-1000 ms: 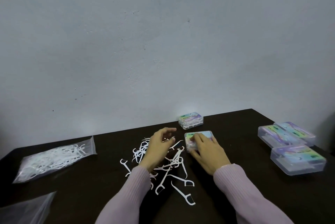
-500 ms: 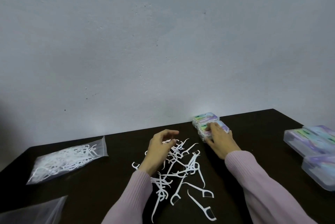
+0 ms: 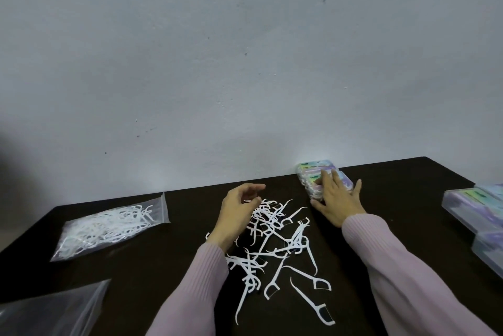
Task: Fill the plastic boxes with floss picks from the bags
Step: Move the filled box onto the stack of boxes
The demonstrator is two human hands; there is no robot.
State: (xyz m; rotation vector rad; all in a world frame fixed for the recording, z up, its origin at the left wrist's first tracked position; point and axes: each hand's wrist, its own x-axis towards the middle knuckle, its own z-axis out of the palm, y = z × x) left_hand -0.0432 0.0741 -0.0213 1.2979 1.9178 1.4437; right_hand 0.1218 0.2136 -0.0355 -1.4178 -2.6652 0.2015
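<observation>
Right hand (image 3: 336, 201) rests flat on filled box (image 3: 345, 181).

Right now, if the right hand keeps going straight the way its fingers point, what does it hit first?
The right hand already rests on the near box. Straight on, it would likely meet the second box behind it, then the wall; depth is unclear.
</observation>
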